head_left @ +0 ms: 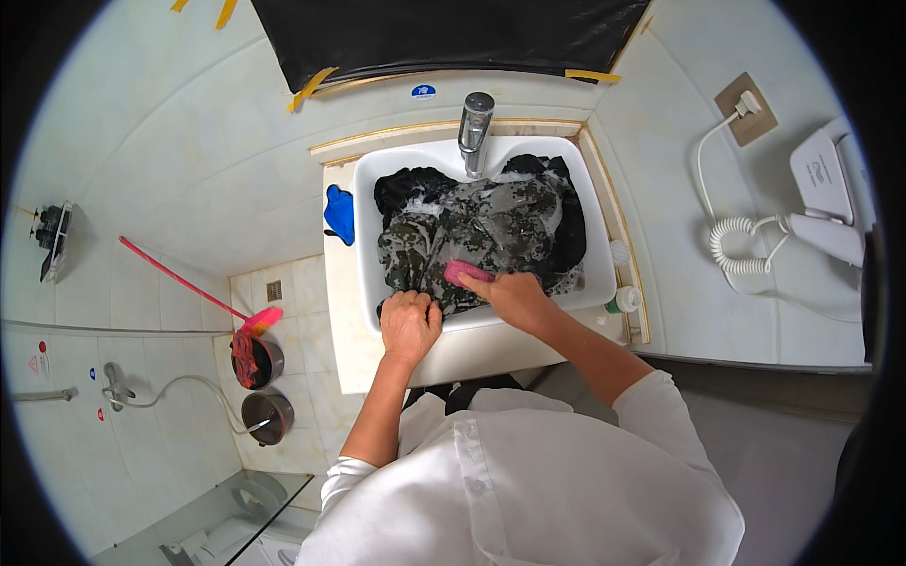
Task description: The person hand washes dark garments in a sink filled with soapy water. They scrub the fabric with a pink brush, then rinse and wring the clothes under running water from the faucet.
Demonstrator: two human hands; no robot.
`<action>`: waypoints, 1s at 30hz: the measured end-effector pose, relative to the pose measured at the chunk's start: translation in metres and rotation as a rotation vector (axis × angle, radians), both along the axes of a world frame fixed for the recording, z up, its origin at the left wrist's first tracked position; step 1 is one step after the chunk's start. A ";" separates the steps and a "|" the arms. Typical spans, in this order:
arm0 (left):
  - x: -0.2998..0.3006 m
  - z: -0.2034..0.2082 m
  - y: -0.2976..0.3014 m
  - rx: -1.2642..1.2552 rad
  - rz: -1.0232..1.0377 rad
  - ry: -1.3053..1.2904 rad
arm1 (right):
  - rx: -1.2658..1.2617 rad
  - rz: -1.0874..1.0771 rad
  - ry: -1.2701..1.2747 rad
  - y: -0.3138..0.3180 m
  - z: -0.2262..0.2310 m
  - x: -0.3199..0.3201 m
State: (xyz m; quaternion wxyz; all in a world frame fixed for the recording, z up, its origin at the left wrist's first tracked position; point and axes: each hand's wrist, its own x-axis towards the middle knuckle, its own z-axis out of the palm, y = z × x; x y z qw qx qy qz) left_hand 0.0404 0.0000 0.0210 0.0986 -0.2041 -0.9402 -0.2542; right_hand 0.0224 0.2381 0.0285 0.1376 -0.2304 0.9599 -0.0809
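A wet, dark green camouflage garment [500,222] with black parts lies bunched and soapy in the white sink [595,212]. My right hand [517,300] is closed around a pink scrubbing brush [465,274], which rests on the cloth near the sink's front. At the front left rim, my left hand [411,325] has its fingers curled over the garment's edge. Foam shows on the cloth in patches. The brush's underside is hidden against the fabric.
A chrome faucet [475,132] stands behind the sink. On the counter are a blue cloth [339,215] at left and a white bottle with a green label [623,300] at right. Two buckets [268,418] and a pink broom [189,280] are at left; a hair dryer [821,231] hangs at right.
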 end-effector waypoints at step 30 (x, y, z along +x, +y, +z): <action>0.000 0.016 -0.002 0.228 -0.116 -0.104 | -0.716 -0.902 0.079 0.009 -0.050 -0.050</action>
